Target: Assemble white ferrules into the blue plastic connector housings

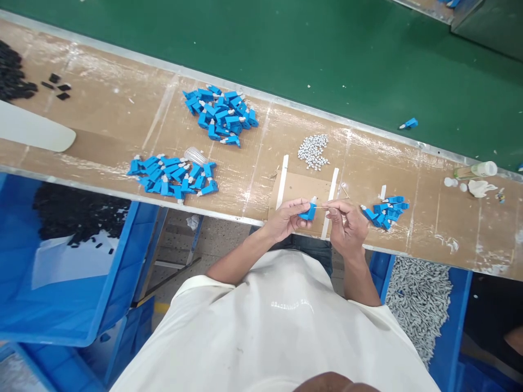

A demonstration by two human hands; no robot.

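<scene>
My left hand [289, 218] is closed around a small blue plastic part [308, 212] with a whitish tip pointing up. In my right hand [346, 226] a thin stick [322, 207] is pinched, its point at the side of the blue part; whether it touches or enters cannot be made out. Both hands are over a cardboard piece [304, 188] with white strips along its sides. Just beyond lies a heap of tiny grey-white pieces [314, 152]. To the right of my right hand is a small pile of similar blue parts [386, 212].
Two larger piles of blue parts [223, 114] [174, 175] lie left on the brown bench. Black pieces [12, 73] are at far left. A green surface [286, 49] runs behind. Blue bins hold black pieces [77, 212] and grey pieces [419, 305] below the bench edge.
</scene>
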